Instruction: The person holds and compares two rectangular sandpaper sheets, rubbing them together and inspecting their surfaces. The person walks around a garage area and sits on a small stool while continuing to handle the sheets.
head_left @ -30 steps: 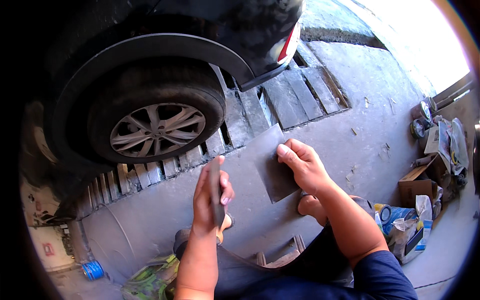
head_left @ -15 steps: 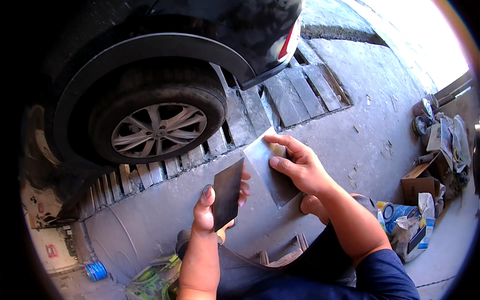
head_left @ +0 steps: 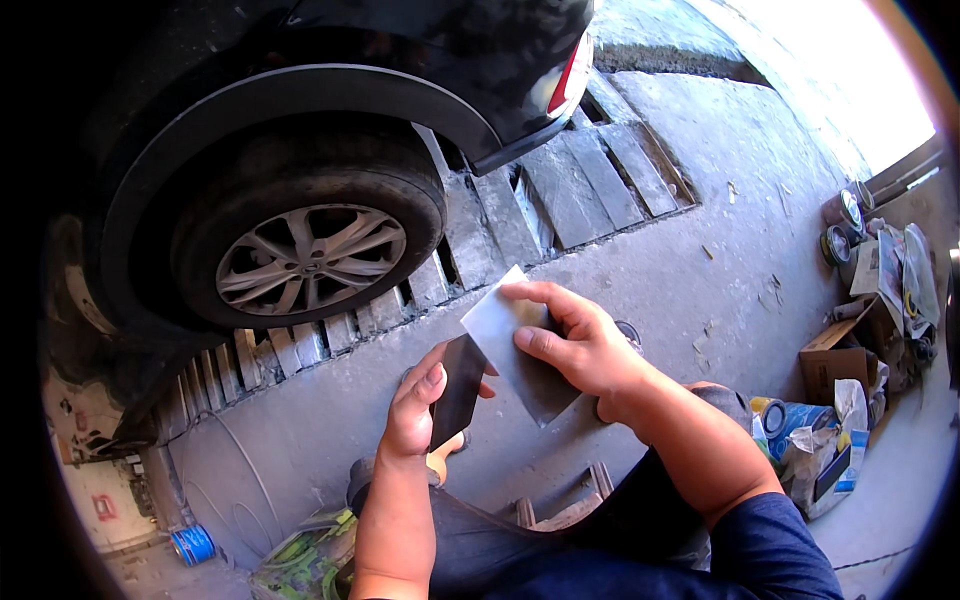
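My left hand (head_left: 412, 412) grips a dark, flat rectangular plate (head_left: 457, 392), its thumb along the near edge and fingertips showing past the far side. Pinched between the thumb and fingers of my right hand (head_left: 575, 345) is a thin, shiny grey sheet (head_left: 520, 355), held at a slant. The sheet's left edge comes right up to the plate's upper corner; whether they touch I cannot tell. Both are held in the air above the floor.
A black car's rear wheel (head_left: 310, 260) stands at the left, beside slatted boards (head_left: 590, 180) set in the concrete floor. Cans (head_left: 842, 212), a cardboard box (head_left: 835, 365) and plastic bags (head_left: 850, 420) lie along the right. A blue can (head_left: 193, 543) sits lower left.
My right hand has moved left with the grey sheet, closing the gap to the dark plate. My left hand has turned the plate so that it looks narrower.
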A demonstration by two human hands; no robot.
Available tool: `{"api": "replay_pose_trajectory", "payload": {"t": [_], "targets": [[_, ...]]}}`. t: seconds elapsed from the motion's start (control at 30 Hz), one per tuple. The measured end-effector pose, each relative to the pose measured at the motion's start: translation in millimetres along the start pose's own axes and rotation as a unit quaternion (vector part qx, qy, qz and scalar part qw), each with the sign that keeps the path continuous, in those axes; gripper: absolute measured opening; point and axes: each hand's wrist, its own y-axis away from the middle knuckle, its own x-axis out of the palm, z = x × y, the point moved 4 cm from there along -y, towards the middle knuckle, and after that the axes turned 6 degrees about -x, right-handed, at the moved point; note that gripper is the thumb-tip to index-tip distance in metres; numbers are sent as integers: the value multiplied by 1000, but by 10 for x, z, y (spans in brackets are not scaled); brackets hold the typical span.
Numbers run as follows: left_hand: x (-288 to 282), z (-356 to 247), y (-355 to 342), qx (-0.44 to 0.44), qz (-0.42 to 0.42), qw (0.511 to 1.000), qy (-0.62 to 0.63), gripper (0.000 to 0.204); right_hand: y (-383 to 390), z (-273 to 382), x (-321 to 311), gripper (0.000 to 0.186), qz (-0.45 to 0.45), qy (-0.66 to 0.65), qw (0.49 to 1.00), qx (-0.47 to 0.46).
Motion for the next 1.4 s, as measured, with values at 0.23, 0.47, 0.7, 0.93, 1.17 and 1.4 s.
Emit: {"api": "replay_pose_trajectory", "payload": {"t": [0.23,0.47,0.7,0.93,1.17,1.4], "targets": [[-46,0,-28,-28,24,998,-55,62,-27,-25,-11,40,28,-42,997,55],[27,20,-41,-61,30,998,-4,58,-26,-106,-99,42,8,-29,997,74],[121,129,-63,-68,-16,989,128,56,14,-51,30,65,-44,-57,997,-12],[194,103,-102,-38,-2,987,156,55,54,14,134,72,-32,132,976,-173],[125,155,-117,-11,-17,988,150,53,111,51,243,71,-52,194,958,-206],[151,127,-119,-10,-23,989,148,58,112,90,293,72,-67,224,942,-241]]}}
